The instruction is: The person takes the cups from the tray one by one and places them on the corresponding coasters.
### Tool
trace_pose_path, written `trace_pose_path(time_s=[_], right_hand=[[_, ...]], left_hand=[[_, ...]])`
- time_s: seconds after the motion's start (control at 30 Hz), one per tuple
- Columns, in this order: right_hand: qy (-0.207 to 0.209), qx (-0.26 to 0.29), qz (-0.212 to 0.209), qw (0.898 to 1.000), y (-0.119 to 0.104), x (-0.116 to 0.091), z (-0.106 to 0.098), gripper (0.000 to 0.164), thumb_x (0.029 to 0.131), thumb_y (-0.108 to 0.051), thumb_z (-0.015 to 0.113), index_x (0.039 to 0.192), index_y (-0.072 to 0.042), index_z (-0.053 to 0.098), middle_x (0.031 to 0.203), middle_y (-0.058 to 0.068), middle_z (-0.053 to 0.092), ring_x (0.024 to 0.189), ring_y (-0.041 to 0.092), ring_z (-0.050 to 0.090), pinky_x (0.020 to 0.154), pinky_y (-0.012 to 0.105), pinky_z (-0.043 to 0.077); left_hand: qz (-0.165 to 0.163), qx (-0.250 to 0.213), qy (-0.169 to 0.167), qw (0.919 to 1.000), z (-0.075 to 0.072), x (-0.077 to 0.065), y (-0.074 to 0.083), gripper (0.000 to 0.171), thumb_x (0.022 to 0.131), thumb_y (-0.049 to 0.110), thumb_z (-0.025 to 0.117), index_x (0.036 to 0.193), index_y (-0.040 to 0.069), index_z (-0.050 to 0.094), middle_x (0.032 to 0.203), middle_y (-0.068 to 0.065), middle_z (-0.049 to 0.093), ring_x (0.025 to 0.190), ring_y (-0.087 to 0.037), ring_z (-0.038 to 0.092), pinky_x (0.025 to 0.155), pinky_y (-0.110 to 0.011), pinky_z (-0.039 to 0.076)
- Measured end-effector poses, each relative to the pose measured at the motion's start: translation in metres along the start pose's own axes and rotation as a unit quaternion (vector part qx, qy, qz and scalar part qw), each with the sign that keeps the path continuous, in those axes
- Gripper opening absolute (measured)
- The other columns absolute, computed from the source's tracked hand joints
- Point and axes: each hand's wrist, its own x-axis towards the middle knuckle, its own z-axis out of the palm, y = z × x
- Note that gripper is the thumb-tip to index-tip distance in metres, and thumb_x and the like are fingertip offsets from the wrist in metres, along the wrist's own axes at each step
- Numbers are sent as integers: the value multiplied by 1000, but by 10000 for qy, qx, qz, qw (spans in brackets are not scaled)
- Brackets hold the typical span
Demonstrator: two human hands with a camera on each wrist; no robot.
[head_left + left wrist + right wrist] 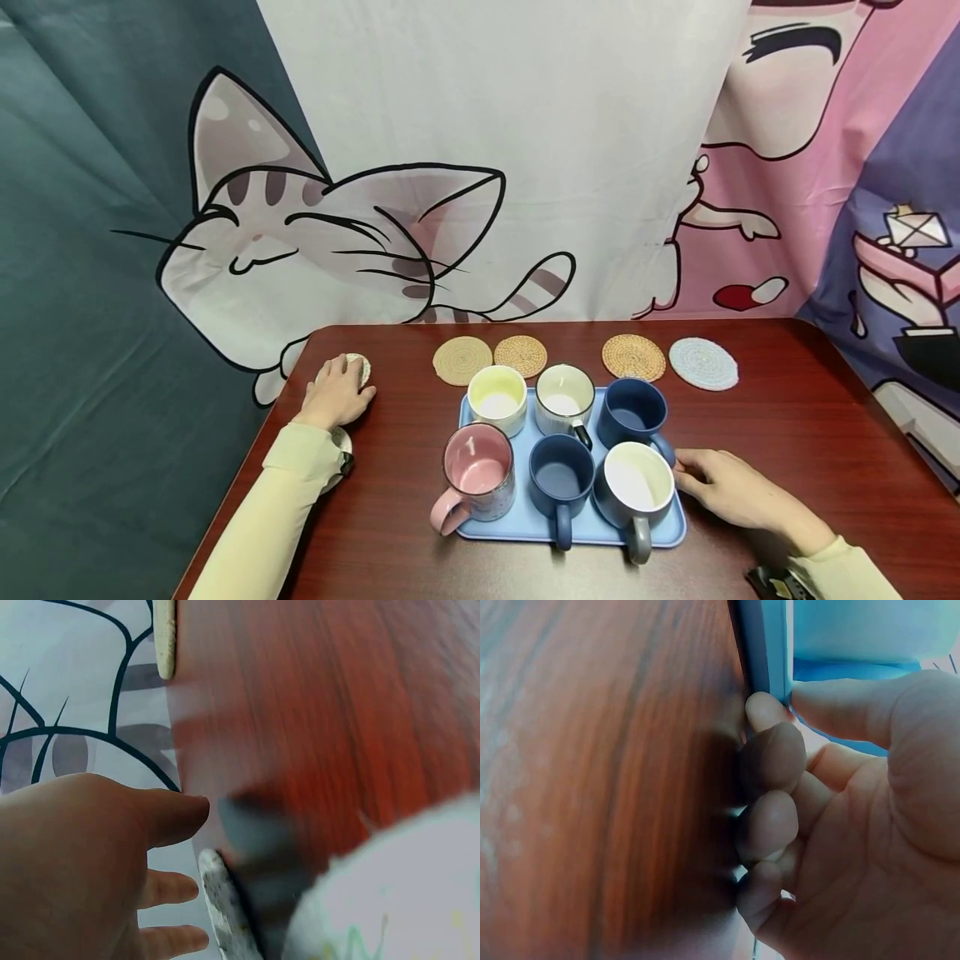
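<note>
My left hand [335,396] is at the table's left side, its fingertips right at a small pale speckled coaster [223,904]. Those fingers look straight, with the thumb held apart. Under the left wrist a second pale round coaster [343,439] partly shows. My right hand [731,487] pinches the right rim of a light blue tray [772,645] between thumb and index finger, the other fingers curled against the table. On the tray stand a pink mug [489,487], a yellow cup [498,402], a white mug [561,404], two dark blue mugs and a grey mug [637,487].
Behind the tray lie a beige coaster [462,361], two tan coasters and a pale blue coaster [704,363]. Mug handles stick out past the tray's front and left edges. A printed cloth [600,125] with cartoon cats hangs behind the brown table [397,467].
</note>
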Motion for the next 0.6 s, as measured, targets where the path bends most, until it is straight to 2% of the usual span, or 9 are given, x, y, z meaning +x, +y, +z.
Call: trace_pose_path(time_s=[0.1, 0.2, 0.37, 0.6], right_hand=[[6, 11, 9, 10000, 0, 0, 0, 28, 102, -23, 65, 77, -28, 52, 66, -20, 35, 62, -6, 39, 59, 20, 30], [41, -1, -11, 10000, -1, 0, 0, 29, 102, -23, 65, 77, -28, 52, 66, -20, 35, 62, -6, 39, 59, 20, 30], [46, -13, -10, 10000, -1, -1, 0, 29, 102, -23, 65, 77, -29, 52, 66, -20, 35, 62, -6, 39, 59, 20, 30], [49, 4, -43, 10000, 0, -1, 0, 28, 102, -23, 65, 77, -29, 52, 67, -20, 35, 63, -6, 39, 59, 20, 30]], left_hand=[[-173, -142, -54, 9997, -1, -3, -3, 67, 106, 37, 50, 160, 3, 29, 167, -33, 16, 154, -55, 14, 112, -81, 23], [-256, -219, -41, 9994, -1, -5, -5, 65, 106, 35, 50, 158, 0, 30, 165, -34, 18, 152, -56, 16, 110, -80, 28], [-135, -195, 67, 9997, 1, -6, -6, 60, 106, 27, 47, 154, -5, 32, 162, -37, 22, 148, -59, 21, 110, -75, 35], [31, -75, 270, 9996, 2, -5, -7, 53, 105, 20, 47, 149, -8, 39, 158, -38, 29, 144, -61, 28, 107, -74, 39]])
